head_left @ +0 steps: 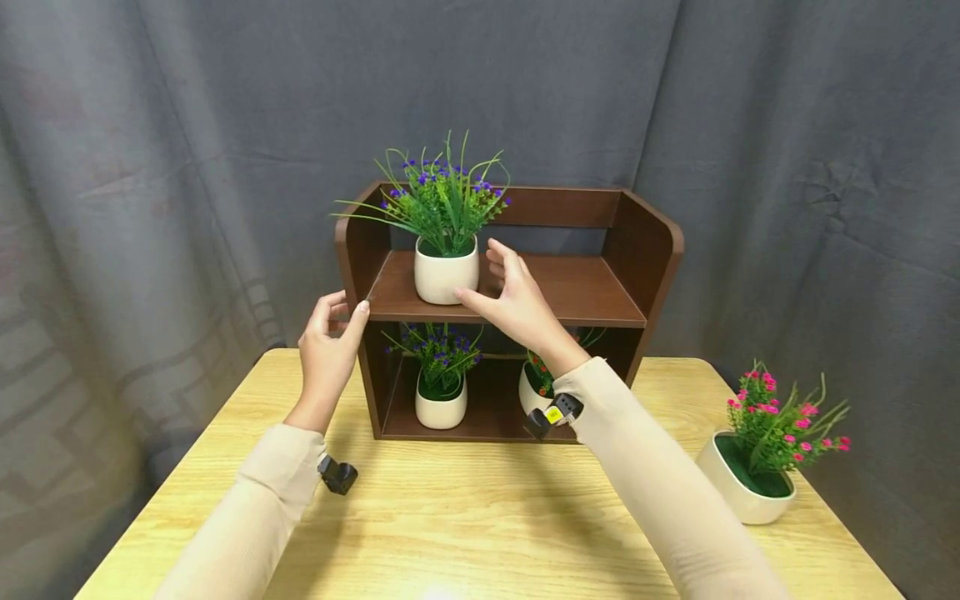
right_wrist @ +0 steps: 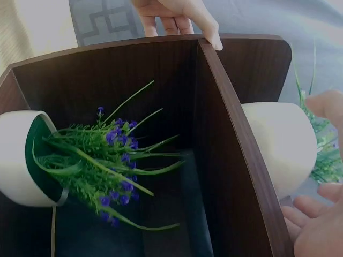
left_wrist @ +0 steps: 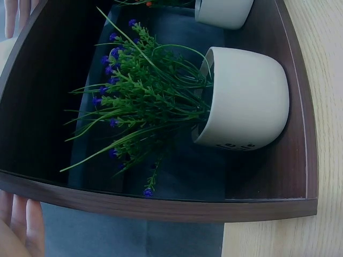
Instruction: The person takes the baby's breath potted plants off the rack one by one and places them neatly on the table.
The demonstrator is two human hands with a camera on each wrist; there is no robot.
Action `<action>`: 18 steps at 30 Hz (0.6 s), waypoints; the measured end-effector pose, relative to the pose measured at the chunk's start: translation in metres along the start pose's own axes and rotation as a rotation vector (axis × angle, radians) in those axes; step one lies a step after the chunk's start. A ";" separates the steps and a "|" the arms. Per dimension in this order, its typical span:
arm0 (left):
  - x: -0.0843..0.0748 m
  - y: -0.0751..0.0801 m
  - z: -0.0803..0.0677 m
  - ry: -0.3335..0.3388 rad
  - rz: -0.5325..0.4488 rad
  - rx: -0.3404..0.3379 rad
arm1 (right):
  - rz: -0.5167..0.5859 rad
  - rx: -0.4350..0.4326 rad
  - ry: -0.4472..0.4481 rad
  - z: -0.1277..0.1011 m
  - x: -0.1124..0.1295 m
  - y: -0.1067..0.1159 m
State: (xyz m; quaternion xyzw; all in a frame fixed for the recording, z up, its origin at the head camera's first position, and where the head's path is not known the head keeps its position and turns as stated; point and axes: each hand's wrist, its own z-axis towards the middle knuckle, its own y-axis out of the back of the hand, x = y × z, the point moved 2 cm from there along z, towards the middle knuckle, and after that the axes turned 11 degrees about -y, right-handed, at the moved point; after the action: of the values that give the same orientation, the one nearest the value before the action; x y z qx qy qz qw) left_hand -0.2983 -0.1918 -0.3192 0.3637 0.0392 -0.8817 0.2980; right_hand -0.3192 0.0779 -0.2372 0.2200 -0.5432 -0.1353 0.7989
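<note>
A brown two-tier wooden shelf (head_left: 592, 292) stands on a light wooden table (head_left: 465, 517). On its top board sits a white pot with a purple-flowered plant (head_left: 446, 271), also seen in the right wrist view (right_wrist: 278, 144). My right hand (head_left: 491, 279) hovers just right of this pot with fingers spread and relaxed, a small gap showing between the fingers (right_wrist: 313, 225) and the pot. My left hand (head_left: 345, 310) grips the shelf's left side panel, thumb on its front edge.
The lower compartment holds a second purple-flowered pot (head_left: 441, 408) (left_wrist: 246, 101) and, behind my right wrist, a pot with red flowers (head_left: 531, 392). A pink-flowered pot (head_left: 750, 487) stands on the table at the right. Grey curtain hangs behind.
</note>
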 end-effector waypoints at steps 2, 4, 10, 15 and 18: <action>0.000 0.000 0.000 -0.001 -0.004 0.000 | -0.005 -0.018 -0.014 0.005 0.002 -0.004; 0.000 0.000 0.000 -0.001 -0.005 0.001 | -0.026 -0.037 -0.031 0.008 0.005 -0.008; 0.000 0.001 0.000 -0.006 0.009 0.011 | -0.080 -0.087 -0.086 0.017 0.012 -0.019; -0.001 0.001 0.000 -0.015 0.004 0.007 | -0.049 -0.094 -0.143 0.025 0.015 -0.026; -0.001 0.000 0.000 -0.016 -0.002 -0.001 | -0.027 -0.089 -0.168 0.028 0.016 -0.028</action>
State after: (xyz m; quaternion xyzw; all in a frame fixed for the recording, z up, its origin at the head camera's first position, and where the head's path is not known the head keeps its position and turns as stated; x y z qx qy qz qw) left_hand -0.2972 -0.1915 -0.3185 0.3566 0.0376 -0.8849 0.2974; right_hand -0.3389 0.0401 -0.2293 0.1795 -0.5987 -0.1881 0.7576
